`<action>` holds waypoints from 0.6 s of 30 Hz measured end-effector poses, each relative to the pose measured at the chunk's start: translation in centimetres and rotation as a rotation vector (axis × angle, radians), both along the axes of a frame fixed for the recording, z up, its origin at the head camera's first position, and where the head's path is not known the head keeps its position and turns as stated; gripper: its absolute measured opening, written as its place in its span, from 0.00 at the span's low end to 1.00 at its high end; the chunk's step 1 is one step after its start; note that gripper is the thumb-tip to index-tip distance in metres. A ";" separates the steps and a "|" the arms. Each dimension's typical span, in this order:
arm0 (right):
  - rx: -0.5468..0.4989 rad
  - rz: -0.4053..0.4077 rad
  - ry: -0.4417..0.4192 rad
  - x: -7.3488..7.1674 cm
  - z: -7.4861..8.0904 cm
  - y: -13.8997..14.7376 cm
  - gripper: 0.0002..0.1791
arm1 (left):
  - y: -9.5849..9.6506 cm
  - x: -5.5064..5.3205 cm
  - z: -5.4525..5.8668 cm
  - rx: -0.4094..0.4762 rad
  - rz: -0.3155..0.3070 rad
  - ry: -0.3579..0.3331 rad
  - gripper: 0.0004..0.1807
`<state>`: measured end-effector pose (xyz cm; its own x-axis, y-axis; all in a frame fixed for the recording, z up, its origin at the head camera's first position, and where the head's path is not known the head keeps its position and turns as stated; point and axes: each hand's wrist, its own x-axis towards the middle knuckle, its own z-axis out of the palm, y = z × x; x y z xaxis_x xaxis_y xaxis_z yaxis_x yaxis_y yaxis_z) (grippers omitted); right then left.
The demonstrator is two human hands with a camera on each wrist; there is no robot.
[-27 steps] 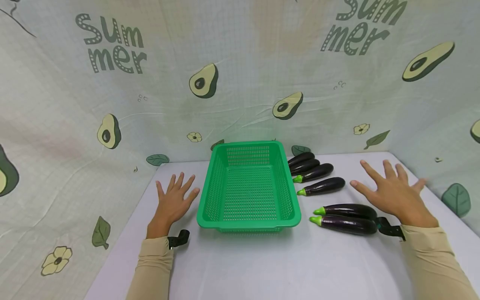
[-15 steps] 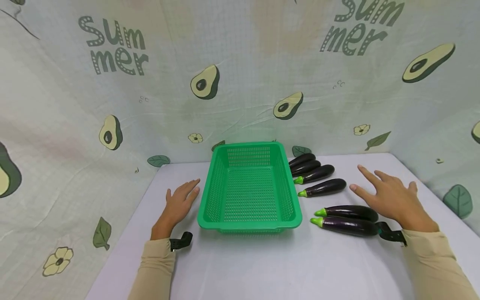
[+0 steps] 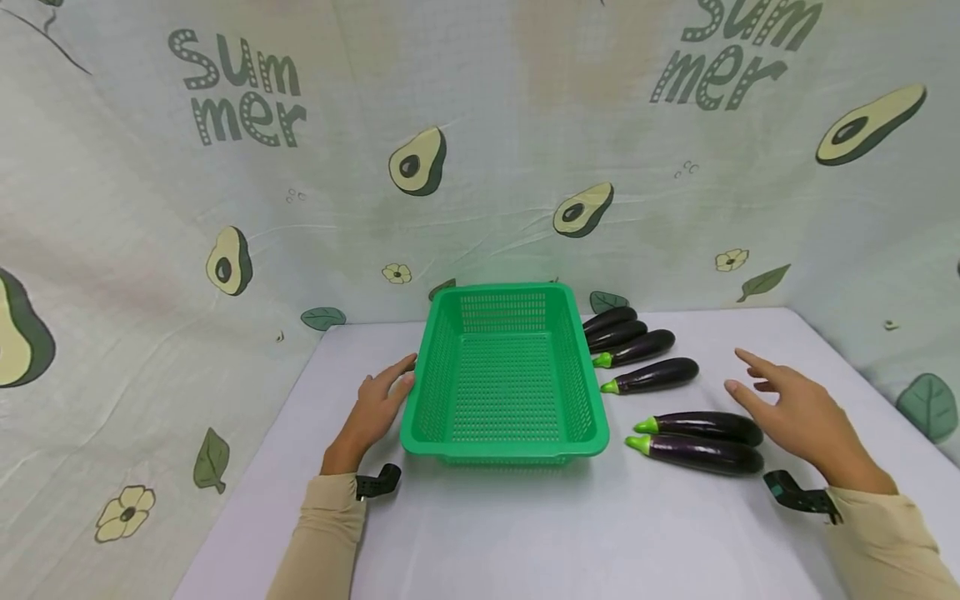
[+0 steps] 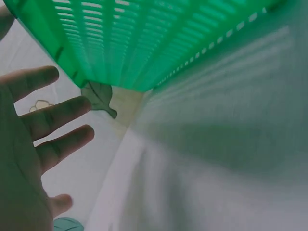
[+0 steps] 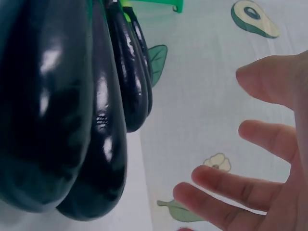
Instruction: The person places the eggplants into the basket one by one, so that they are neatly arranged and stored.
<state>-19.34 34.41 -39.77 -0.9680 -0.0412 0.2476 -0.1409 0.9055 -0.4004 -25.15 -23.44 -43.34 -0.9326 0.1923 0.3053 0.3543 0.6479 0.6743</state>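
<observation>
A green plastic basket with slotted walls stands mid-table. At its left side is my left hand, fingertips right at the rim; the left wrist view shows the fingers spread and straight below the basket's wall. My right hand hovers to the right of two glossy dark eggplants that lie side by side with green stems to the left. In the right wrist view the thumb and fingers are apart, holding nothing, beside the big eggplants.
Several more eggplants lie right of the basket toward the back, the farthest partly hidden behind its rim. A cloth printed with avocados and leaves hangs behind and beside the white table. A small black camera sits on each wrist.
My left hand has moved right to the basket's side, its spread fingers drawing together. The right hand has lowered slightly and its fingers have come closer together. The eggplants stay put.
</observation>
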 end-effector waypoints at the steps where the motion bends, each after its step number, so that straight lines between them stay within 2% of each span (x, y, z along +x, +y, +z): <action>1: -0.021 0.000 0.008 0.2 -0.2 0.1 0.37 | 0.1 0.0 0.0 0.043 -0.010 -0.023 0.29; 5: -0.086 -0.006 0.028 0.8 -0.6 0.3 0.33 | 0.5 -0.1 0.2 0.201 -0.062 -0.103 0.31; 8: -0.119 -0.013 0.042 1.2 -0.8 0.4 0.31 | 0.7 -0.2 0.2 0.262 -0.109 -0.124 0.31; 13: -0.153 -0.026 0.076 1.6 -1.1 0.5 0.28 | 0.9 -0.2 0.0 0.310 -0.145 -0.148 0.29; 18: -0.178 -0.028 0.070 2.2 -1.3 0.6 0.23 | 0.9 -0.2 -0.3 0.323 -0.182 -0.150 0.29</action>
